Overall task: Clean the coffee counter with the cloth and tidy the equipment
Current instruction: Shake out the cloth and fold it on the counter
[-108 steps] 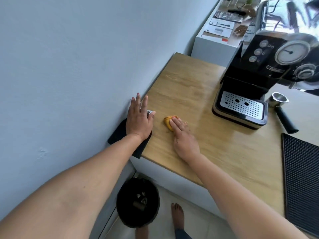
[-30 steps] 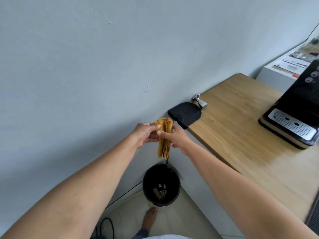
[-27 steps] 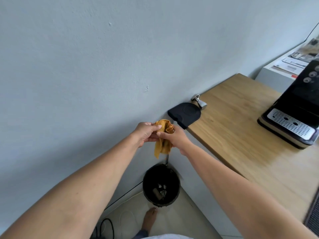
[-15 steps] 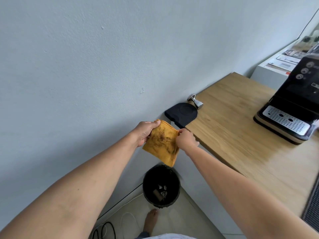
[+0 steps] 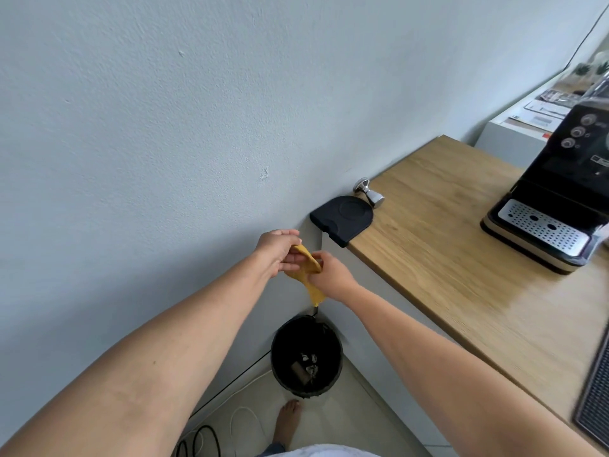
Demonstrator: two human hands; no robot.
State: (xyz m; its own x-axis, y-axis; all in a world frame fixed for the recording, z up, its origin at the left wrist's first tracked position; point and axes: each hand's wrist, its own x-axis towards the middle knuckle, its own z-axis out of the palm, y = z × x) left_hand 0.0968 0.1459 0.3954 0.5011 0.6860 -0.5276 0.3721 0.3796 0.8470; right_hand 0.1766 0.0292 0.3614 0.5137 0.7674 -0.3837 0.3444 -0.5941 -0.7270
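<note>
Both hands hold a yellow cloth (image 5: 309, 275) in the air, left of the wooden counter (image 5: 438, 258) and above a black bin (image 5: 306, 357) on the floor. My left hand (image 5: 278, 250) pinches the cloth's top edge; my right hand (image 5: 331, 272) grips it from the right. The cloth is bunched and hangs down to a point. A black tamping mat (image 5: 342, 217) overhangs the counter's near left corner, with a metal tamper (image 5: 369, 192) lying behind it. The black espresso machine (image 5: 557, 199) stands at the right.
A grey wall runs along the left. The bin holds some scraps. Cables (image 5: 211, 433) lie on the floor, and a bare foot (image 5: 288, 420) stands near the bin. A black ribbed mat (image 5: 593, 404) sits at the counter's near right edge. A white cabinet (image 5: 514, 133) with papers stands beyond.
Earlier my right hand wiped the counter while the left lay on the tamping mat. Since then both hands carried the cloth over the bin, spread it open, and now bunched it together again.
</note>
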